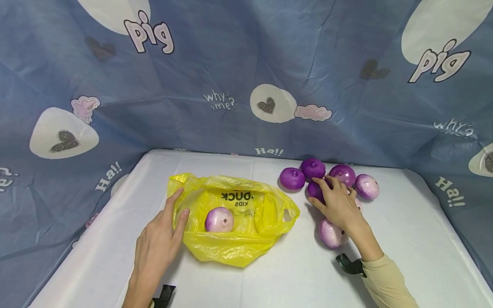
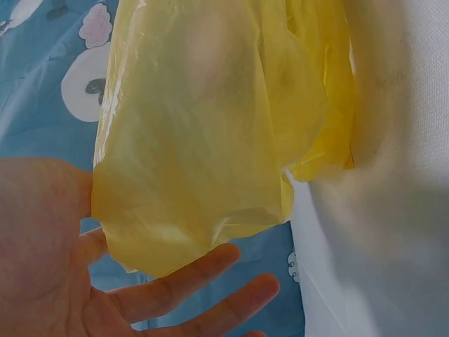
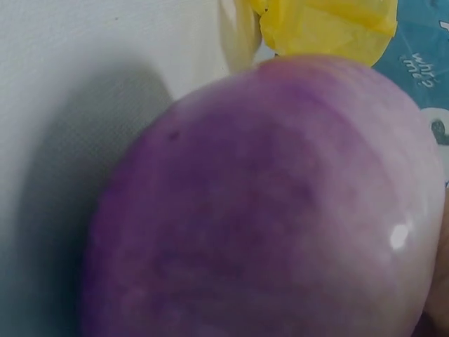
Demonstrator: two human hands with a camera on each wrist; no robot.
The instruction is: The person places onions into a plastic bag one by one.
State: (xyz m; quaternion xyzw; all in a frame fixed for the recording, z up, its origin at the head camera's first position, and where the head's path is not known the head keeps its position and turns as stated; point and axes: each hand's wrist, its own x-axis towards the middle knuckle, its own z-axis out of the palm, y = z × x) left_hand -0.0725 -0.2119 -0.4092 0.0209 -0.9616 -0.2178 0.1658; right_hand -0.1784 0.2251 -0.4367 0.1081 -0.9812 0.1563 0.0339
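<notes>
A yellow plastic bag lies with its mouth spread, and a purple-and-white onion sits inside it. My left hand touches the bag's left edge with its fingers and thumb extended; in the left wrist view, fingers show straight beside the yellow film. Over the group of onions on the right, my right hand holds a dark purple onion between thumb and fingers. A purple-and-white onion lies below that palm, and a similar onion fills the right wrist view, hiding most of the hand.
Around the right hand lie more onions: two purple ones at the left and back, a glossy purple onion, and a pale one at the right. Blue printed cloth rises behind the white table.
</notes>
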